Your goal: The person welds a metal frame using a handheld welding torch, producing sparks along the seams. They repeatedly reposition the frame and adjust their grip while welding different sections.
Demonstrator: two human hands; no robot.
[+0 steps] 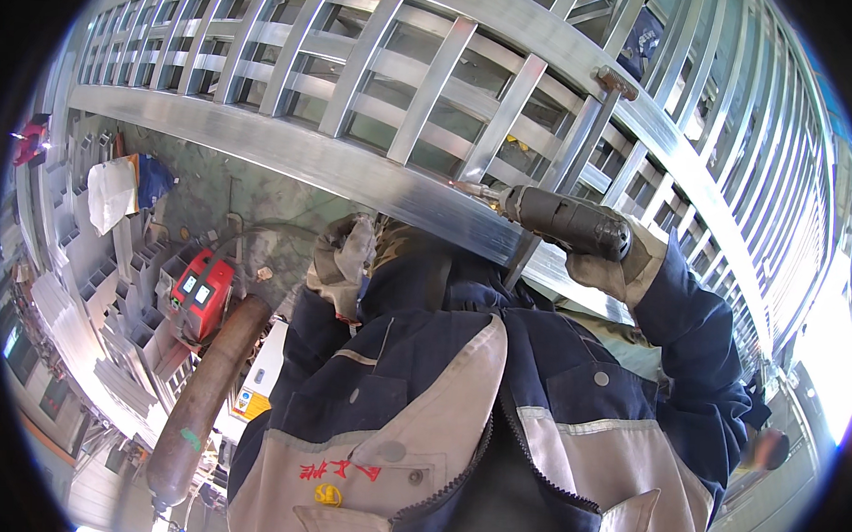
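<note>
Against chest, left hand (342,258), gloved, fingers curled shut; held object cannot be told. Right hand (623,263), gloved, clenched around dark welding torch (564,219), tip at aluminium gate frame (354,170). Below left, red welding machine (200,291) beside gas cylinder (206,390).

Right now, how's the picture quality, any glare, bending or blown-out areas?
In the head view, fisheye bends the metal frame rails toward the rim; daylight blows out the right edge; glare streaks the rails; the right hand and welding torch stay sharp; the corners are black.
</note>
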